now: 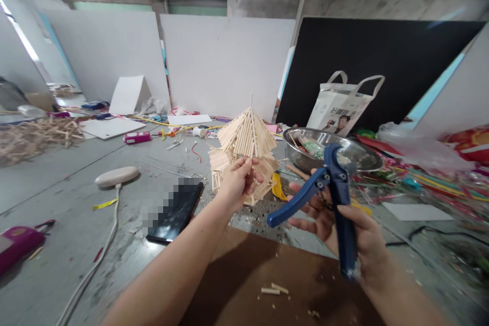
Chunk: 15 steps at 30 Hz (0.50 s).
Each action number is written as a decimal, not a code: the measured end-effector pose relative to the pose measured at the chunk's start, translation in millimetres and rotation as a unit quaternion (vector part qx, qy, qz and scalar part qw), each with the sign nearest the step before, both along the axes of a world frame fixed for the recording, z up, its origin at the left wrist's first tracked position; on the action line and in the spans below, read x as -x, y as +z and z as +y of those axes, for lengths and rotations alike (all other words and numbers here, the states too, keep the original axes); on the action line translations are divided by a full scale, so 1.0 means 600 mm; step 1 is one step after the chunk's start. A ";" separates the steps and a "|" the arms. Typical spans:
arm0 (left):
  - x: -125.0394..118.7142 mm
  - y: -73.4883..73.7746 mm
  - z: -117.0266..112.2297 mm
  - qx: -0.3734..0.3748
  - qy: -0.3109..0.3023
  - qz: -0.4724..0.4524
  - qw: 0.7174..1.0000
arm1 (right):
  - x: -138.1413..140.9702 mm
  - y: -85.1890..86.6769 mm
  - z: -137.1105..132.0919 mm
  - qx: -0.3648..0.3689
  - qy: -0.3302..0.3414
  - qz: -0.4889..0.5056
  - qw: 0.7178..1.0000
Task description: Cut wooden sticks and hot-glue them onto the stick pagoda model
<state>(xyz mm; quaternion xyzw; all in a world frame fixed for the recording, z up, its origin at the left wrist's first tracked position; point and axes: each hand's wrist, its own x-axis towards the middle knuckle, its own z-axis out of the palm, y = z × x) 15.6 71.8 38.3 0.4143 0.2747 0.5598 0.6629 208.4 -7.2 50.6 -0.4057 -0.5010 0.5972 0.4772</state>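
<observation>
A tiered tower model built of thin wooden sticks (246,147) stands on the grey floor in the middle. My left hand (237,181) is closed on its lower part, fingers pinching sticks at the front. My right hand (353,239) holds a blue-handled cutter (333,198) to the right of the model, jaws pointing up and handles spread apart, with the fingers partly stretched under the lower handle. A few short cut stick pieces (274,290) lie on the brown board (244,275) below my arms.
A black phone (176,211) lies left of the model. A steel bowl (359,155) with bits inside sits at the right, a paper bag (344,104) behind it, coloured sticks and plastic further right. A stick pile (34,137), white boards, a white cable and a pink tool lie left.
</observation>
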 end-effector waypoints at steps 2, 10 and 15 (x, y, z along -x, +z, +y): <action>0.000 -0.001 0.001 0.001 -0.005 -0.002 1.000 | 0.003 0.002 -0.002 -0.025 -0.001 0.022 0.999; -0.001 0.002 0.000 0.007 -0.007 -0.012 1.000 | -0.001 0.004 -0.008 -0.092 -0.051 -0.007 0.994; -0.001 0.004 -0.002 0.011 -0.003 -0.018 1.000 | 0.004 0.008 -0.012 -0.086 -0.056 0.042 0.994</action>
